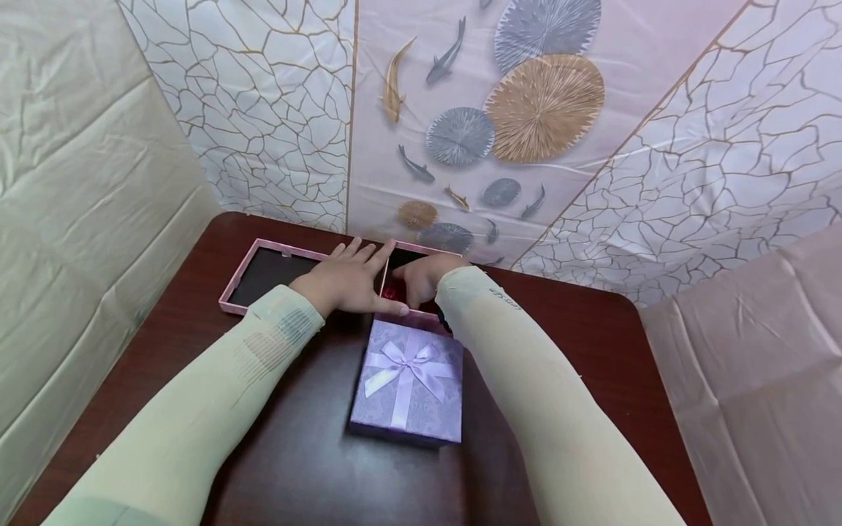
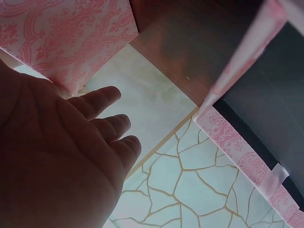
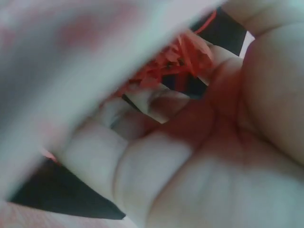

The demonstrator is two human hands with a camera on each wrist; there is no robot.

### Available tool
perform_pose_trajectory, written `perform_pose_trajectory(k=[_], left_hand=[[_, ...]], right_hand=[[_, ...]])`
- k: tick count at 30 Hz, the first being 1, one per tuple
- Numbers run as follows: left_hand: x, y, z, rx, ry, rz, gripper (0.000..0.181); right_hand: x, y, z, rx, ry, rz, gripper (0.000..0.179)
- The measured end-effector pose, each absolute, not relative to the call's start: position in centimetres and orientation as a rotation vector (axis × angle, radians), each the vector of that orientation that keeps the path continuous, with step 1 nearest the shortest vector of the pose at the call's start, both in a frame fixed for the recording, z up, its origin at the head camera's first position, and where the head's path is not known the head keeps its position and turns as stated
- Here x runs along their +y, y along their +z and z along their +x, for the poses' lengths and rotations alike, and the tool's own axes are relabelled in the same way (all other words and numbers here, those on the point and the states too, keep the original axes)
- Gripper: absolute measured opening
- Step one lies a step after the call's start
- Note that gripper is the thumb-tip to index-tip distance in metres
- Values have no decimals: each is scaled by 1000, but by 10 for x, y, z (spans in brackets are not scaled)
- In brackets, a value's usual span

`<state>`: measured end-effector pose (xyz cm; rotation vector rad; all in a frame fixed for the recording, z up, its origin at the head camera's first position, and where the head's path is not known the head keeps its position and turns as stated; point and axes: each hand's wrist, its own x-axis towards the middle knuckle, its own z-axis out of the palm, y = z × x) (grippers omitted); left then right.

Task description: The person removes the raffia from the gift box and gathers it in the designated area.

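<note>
A pink patterned box (image 1: pixel 426 249) with a dark inside stands at the back of the table. Against its left side rests my left hand (image 1: pixel 345 279), fingers spread, with the thumb at the near edge and the index finger by the far corner. In the left wrist view the box's pink outer wall (image 2: pixel 71 38) rises beside those fingers. My right hand (image 1: pixel 424 277) reaches down inside the box. Its curled fingers grip red shredded paper (image 3: pixel 178 57), seen between fingers and palm in the right wrist view; a blurred box wall hides part of the hand.
Left of the hands lies a pink-rimmed lid (image 1: pixel 230 286), its black inside facing up. A closed lilac gift box (image 1: pixel 434 413) with a ribbon bow sits just in front of the pink box. A patterned cloth wall (image 1: pixel 283 146) hangs right behind the table's far edge.
</note>
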<state>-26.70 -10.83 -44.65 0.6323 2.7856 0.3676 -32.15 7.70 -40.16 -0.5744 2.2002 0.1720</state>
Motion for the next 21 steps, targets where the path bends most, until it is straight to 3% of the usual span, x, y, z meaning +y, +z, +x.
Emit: perform_pose_trajectory(k=[6, 13, 21], left_hand=[[-109, -445, -267, 2777, 375, 628, 141], [-108, -444, -267, 2777, 386, 620, 141], [-108, -445, -266, 2767, 396, 601, 143]], right_hand=[[79, -406, -324, 2187, 154, -592, 95], [80, -407, -325, 2151, 142, -659, 70], [80, -408, -325, 2138, 105, -692, 59]])
